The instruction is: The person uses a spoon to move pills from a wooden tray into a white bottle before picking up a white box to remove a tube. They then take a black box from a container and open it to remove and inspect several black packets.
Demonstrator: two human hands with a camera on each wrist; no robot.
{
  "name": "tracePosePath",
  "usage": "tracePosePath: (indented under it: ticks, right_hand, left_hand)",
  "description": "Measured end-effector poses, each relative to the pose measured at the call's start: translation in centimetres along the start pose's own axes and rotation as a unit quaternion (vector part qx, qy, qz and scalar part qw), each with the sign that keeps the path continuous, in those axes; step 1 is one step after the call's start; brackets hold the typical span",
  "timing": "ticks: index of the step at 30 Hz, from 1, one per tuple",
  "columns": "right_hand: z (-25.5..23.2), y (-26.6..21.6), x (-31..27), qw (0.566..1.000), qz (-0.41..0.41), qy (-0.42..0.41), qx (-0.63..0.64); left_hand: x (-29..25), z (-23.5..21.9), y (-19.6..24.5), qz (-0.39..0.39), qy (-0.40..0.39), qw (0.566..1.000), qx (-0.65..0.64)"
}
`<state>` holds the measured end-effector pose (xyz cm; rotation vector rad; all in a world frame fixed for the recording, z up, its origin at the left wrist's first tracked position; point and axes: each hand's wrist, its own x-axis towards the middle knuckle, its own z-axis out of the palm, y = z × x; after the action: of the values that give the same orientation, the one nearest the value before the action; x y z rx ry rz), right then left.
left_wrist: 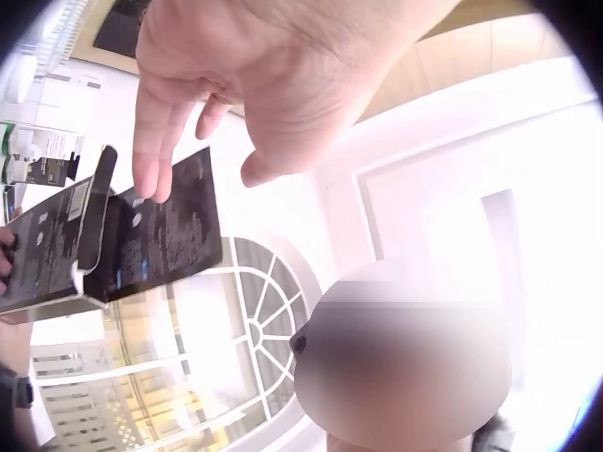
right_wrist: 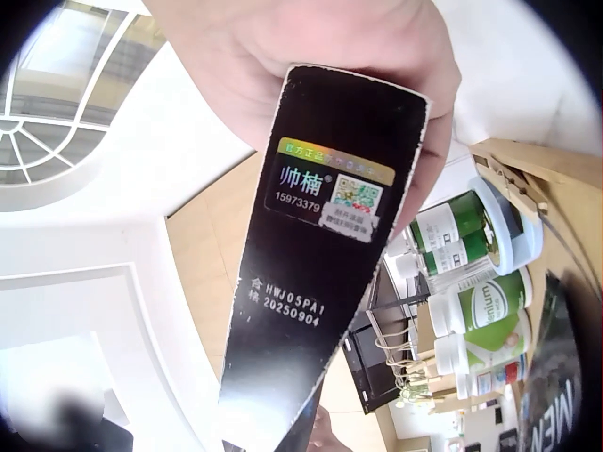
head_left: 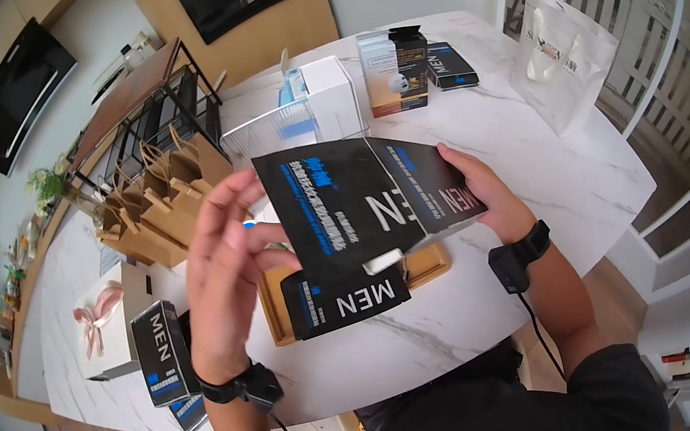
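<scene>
My right hand (head_left: pixel 488 195) grips the far right end of a black carton (head_left: pixel 434 190) marked MEN, held up over the table. The carton's large lid panel (head_left: pixel 322 205) stands folded out to the left, and a small end flap (left_wrist: pixel 97 212) sticks out at the opening. Its narrow side, with a shiny label and printed code, faces the right wrist camera. Beside the lid panel is my left hand (head_left: pixel 224 268), fingers extended and slightly spread, fingertips overlapping the panel in the left wrist view. Below, another black MEN packet (head_left: pixel 348 299) lies across a wooden tray (head_left: pixel 432 269).
Black MEN boxes (head_left: pixel 161 351) are stacked at the left edge by a white box (head_left: pixel 113 323) with a pink ribbon. Brown paper bags (head_left: pixel 158 202), a clear rack (head_left: pixel 271 129), upright boxes (head_left: pixel 395 72) and a white bag (head_left: pixel 562 61) stand behind. Bottles (right_wrist: pixel 485 306) are near the tray.
</scene>
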<state>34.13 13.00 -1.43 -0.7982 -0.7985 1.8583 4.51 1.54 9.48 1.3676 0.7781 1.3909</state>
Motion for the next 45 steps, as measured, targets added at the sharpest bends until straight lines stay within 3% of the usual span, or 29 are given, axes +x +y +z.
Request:
tracePosePath:
  ticks: [2,5,7,9,10,13,15,23,25,29,45]
  right_hand:
    - [0.2,0.0,0.0,1.0,-0.002,0.001,0.029]
    - [0.5,0.3,0.0,0.994,0.01,0.001,0.112]
    - [0.2,0.6,0.4,0.986,0.021,0.003,0.167]
    - [0.6,0.9,0.6,0.986,0.016,-0.016,0.163]
    - [0.8,0.8,-0.1,0.995,-0.037,-0.004,0.093]
    - [0.2,1.0,0.4,0.997,-0.03,0.009,0.07]
    - [0.2,0.9,0.3,0.997,-0.031,-0.001,0.071]
    - [-0.1,1.2,0.2,0.976,0.04,-0.03,0.21]
    - [-0.4,1.1,-0.6,0.944,0.039,-0.199,0.261]
    - [-0.8,1.6,-0.2,0.943,-0.004,-0.216,0.254]
    - [-1.5,1.7,0.4,0.943,0.018,-0.199,0.266]
  left_hand:
    - [-0.6,1.9,-0.9,0.015,0.029,0.999,0.02]
    - [-1.6,3.2,-1.8,0.033,-0.048,0.994,0.098]
    - [-1.3,3.0,-1.8,0.115,-0.114,0.961,0.225]
    - [-1.7,3.7,-1.9,0.179,-0.074,0.958,0.211]
    - [-1.8,3.8,-2.0,0.206,-0.033,0.942,0.263]
    - [-2.0,3.9,-1.6,0.225,0.03,0.907,0.355]
    - [-1.5,3.8,-1.7,0.303,-0.005,0.814,0.496]
    - [-1.7,3.9,-2.7,0.343,-0.01,0.81,0.475]
    - [-1.7,3.8,-2.7,0.343,-0.013,0.806,0.482]
    - [-1.7,4.0,-2.5,0.329,-0.008,0.803,0.496]
    - [-2.0,4.0,-2.3,0.333,-0.011,0.795,0.507]
